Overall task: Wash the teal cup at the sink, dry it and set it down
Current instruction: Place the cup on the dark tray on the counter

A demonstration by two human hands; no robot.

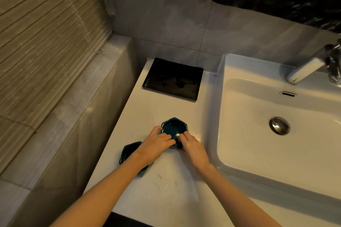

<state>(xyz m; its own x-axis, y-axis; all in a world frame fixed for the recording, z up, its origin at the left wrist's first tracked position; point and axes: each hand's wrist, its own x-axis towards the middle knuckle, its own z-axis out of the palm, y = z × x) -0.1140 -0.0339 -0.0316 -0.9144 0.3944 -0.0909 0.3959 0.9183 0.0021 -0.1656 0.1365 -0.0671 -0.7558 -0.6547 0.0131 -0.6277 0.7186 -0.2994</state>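
A low, six-sided, glossy teal ceramic cup [174, 128] sits at the middle of the white solid-surface desk [166, 186], just left of the white rectangular basin of the sink [249, 140]. Whether its base rests on the desk or is just off it cannot be told. The left hand [154, 146] and the right hand [193, 149] hold it from the near side, fingers [167, 137] curled over the rim and pinching the wall from both flanks. A two-handed hold probably suits a glazed, possibly wet piece that could slip.

A second teal six-sided piece [128, 150] — a saucer or lid, partly hidden by the left forearm — lies on the desk nearer the edge, well clear of the basin, likely parked there as the cup's partner.

At the back of the desk lies a black rectangular tray [171, 79] with a wet-looking sheen. A chrome tap [304, 70] leans over the basin above a round metal drain plug [279, 125]. No water is seen running. The room is dim and warm-lit — grey wall tiles [175, 24] behind, beige slatted blinds [46, 33] at left.
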